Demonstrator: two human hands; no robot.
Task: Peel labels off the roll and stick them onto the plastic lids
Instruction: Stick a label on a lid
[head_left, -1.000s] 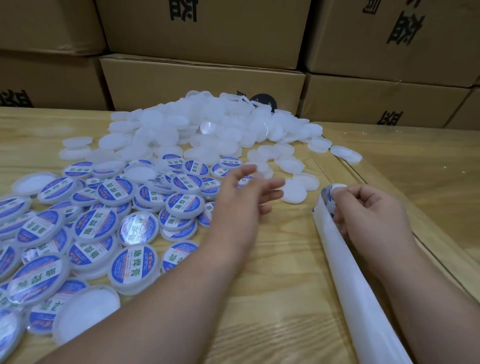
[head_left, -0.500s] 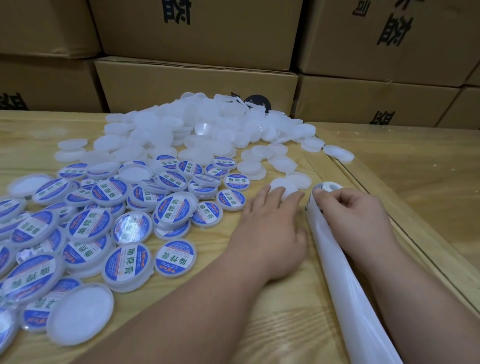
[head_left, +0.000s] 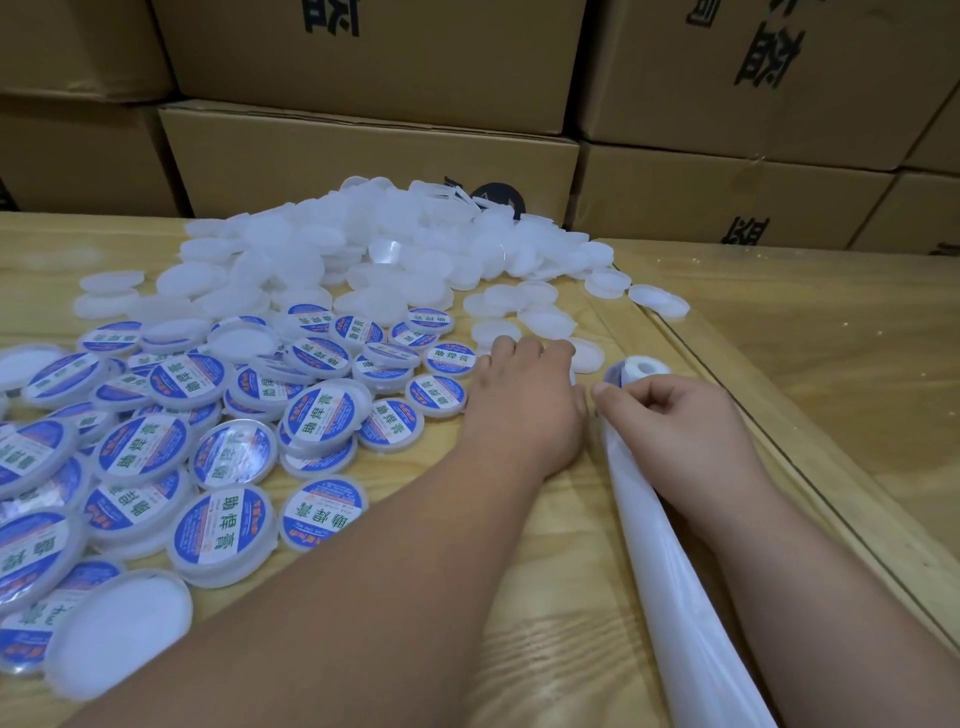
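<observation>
A heap of plain white plastic lids (head_left: 395, 249) lies at the back of the wooden table (head_left: 561, 597). Several lids with blue labels (head_left: 223, 530) spread over the left. The label roll (head_left: 641, 368) sits at right centre, its white backing strip (head_left: 670, 571) trailing toward me. My right hand (head_left: 670, 421) curls its fingers round the strip just below the roll. My left hand (head_left: 524, 400) lies palm down, fingers curled over a plain lid (head_left: 587, 356) beside the roll; the lid is mostly hidden.
Stacked brown cardboard boxes (head_left: 363, 150) wall off the back. A glass sheet edge (head_left: 779, 441) runs diagonally along the right of the table. A black round object (head_left: 498, 196) peeks out behind the lid heap.
My left hand swung right from over the labelled lids and came down on a plain lid next to the roll. My right hand stayed on the strip.
</observation>
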